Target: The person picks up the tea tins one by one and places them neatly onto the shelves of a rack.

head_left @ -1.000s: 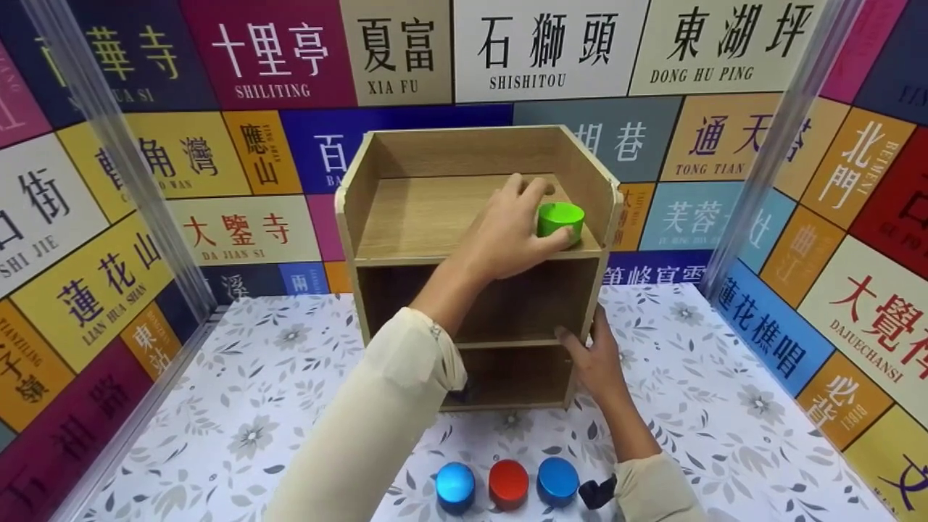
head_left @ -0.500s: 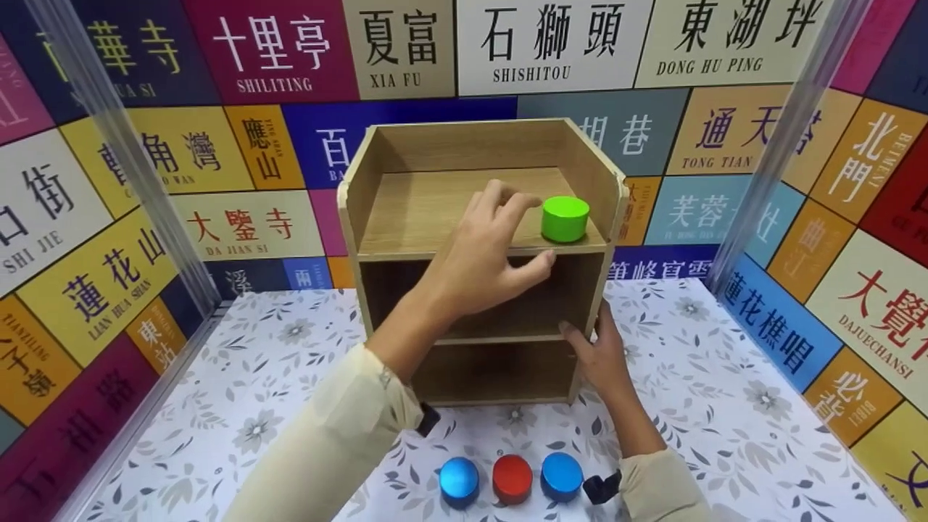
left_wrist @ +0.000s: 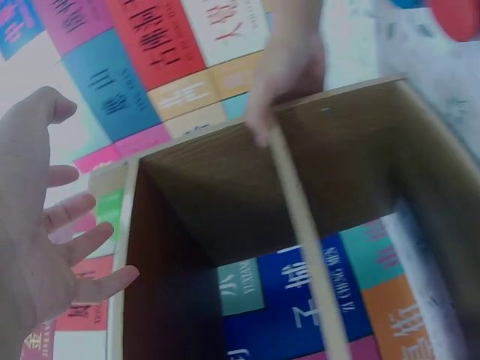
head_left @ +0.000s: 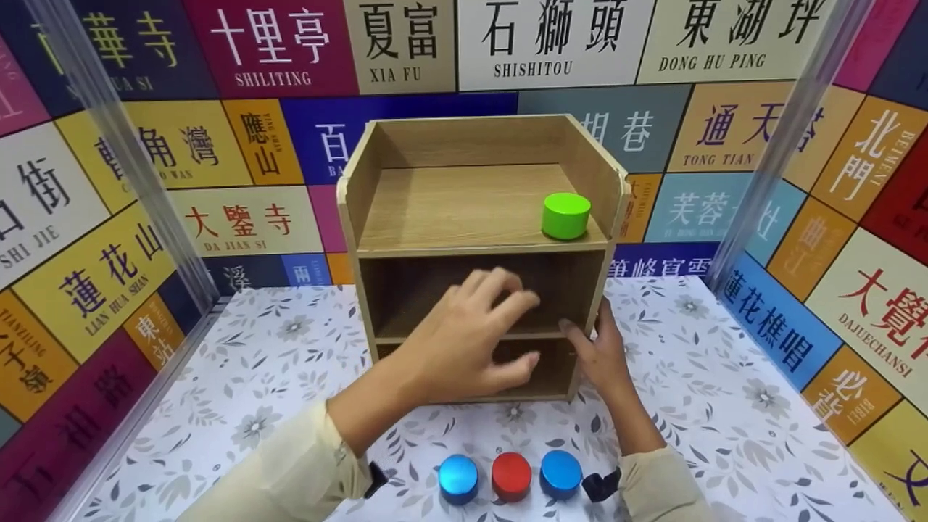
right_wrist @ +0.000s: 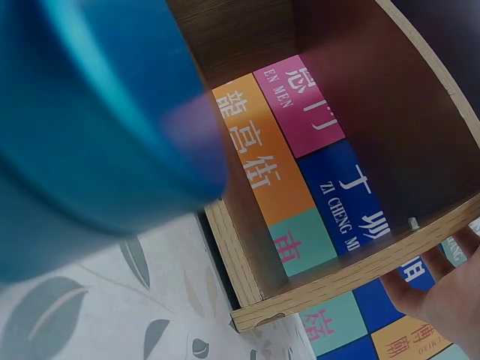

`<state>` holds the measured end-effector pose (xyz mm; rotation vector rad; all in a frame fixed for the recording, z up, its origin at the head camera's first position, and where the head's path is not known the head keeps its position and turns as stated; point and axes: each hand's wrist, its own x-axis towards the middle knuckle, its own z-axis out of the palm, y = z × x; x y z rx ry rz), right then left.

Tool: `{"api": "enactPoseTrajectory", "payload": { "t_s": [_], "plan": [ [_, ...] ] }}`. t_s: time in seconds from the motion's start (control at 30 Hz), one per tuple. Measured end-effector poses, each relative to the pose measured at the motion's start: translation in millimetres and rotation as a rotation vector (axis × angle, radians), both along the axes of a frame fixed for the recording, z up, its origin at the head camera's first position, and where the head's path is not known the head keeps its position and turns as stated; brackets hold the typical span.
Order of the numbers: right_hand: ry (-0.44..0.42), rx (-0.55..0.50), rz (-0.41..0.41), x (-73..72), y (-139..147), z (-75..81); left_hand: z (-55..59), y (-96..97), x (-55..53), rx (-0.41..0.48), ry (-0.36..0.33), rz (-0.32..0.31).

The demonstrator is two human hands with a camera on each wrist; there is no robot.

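Note:
A green cylinder (head_left: 566, 216) stands at the right front of the top level of a small wooden shelf (head_left: 464, 203). My left hand (head_left: 464, 341) hovers in front of the lower compartments, below the cylinder and apart from it. Its fingers are loosely bent and hold nothing. In the left wrist view that hand (left_wrist: 37, 225) shows its fingers spread. With my right hand (head_left: 603, 355) I grip the shelf's right side panel, thumb at the front edge and fingers around the outer side. The right wrist view shows part of this hand (right_wrist: 450, 296) against the panel.
On the floral tablecloth (head_left: 254, 428) in front of the shelf, a blue cylinder (head_left: 458, 478), a red cylinder (head_left: 512, 476) and another blue cylinder (head_left: 561, 474) stand in a row. Sign-covered walls (head_left: 573, 43) enclose the back and sides.
My left hand has let go of the green cylinder and moved down and left, away from the top level. The cylinder stays on the shelf; my right hand keeps its grip.

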<state>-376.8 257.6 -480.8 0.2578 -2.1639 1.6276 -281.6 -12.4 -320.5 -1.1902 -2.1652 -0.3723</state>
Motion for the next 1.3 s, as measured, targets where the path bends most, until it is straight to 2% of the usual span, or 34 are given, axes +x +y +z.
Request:
{"api": "enactPoseTrajectory", "payload": {
  "t_s": [0.17,0.37,0.53,0.67,0.87,1.07,1.3],
  "plan": [
    [0.013,0.003,-0.012,0.2,0.0,-0.2,-28.7,-16.5,7.9,-0.104,-0.057,0.022],
    [-0.013,-0.002,0.01,-0.2,-0.1,-1.4,-73.6,-40.5,11.4,-0.205,-0.145,0.054],
    [-0.016,-0.015,0.027,0.4,-0.6,-1.5,-110.1,-54.2,14.6,-0.258,-0.251,0.077],
    [-0.009,-0.022,0.027,0.3,-0.1,-0.8,-132.6,-59.9,15.7,-0.281,-0.307,0.082],
    [-0.009,-0.031,0.033,1.1,0.5,0.9,-156.0,-64.9,17.5,-0.32,-0.344,0.083],
    [-0.017,-0.042,0.039,0.0,0.7,0.5,-170.5,-69.0,19.3,-0.366,-0.454,0.108],
    [-0.019,-0.028,0.027,1.7,1.1,1.6,-184.5,-72.7,24.2,-0.368,-0.474,0.102]
  ]
}}
